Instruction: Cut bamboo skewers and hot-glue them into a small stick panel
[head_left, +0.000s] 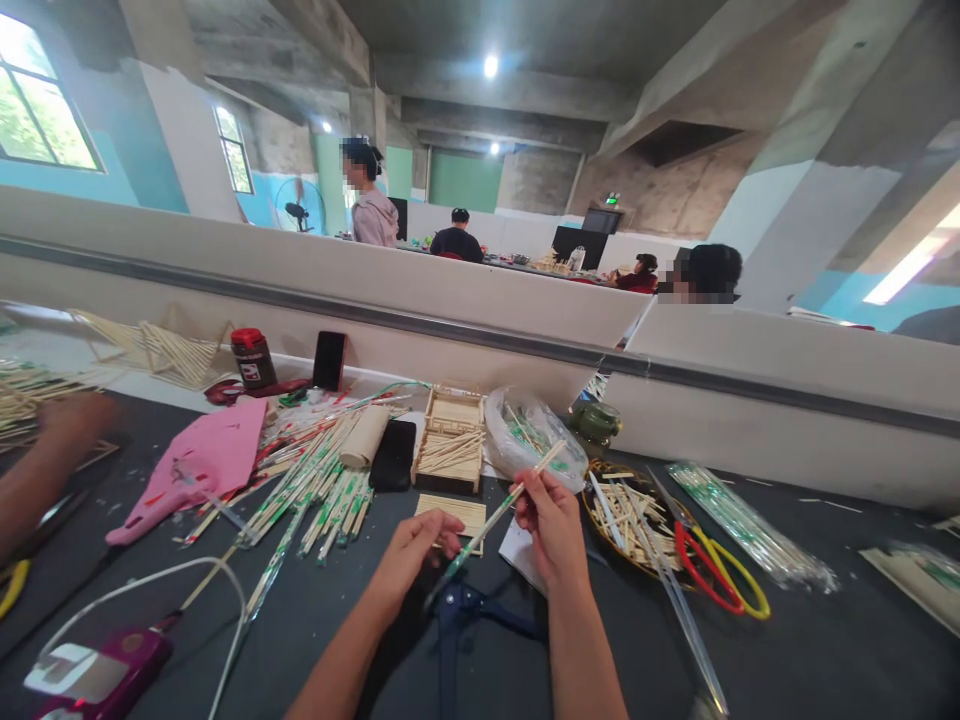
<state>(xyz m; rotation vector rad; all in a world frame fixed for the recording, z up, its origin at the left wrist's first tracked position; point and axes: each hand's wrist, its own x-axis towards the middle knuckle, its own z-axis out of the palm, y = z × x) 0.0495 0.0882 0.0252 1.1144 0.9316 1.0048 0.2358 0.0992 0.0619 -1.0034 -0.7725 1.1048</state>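
A pair of wooden chopsticks slants up to the right between my hands, its lower part inside a clear and green wrapper. My right hand pinches it near the bare upper end. Beside the wrapper, my left hand has its fingers loosely apart; whether they touch it is hard to tell. Below lies a dark blue plier-like tool. Just beyond my left hand is a flat panel of sticks, and behind it a tray-like stick frame holds loose sticks.
Right: basket of stick pieces, scissors, tweezers, wrapped chopsticks. Left: chopstick pile, pink bag, purple device, another person's arm. Behind: plastic bag, partition.
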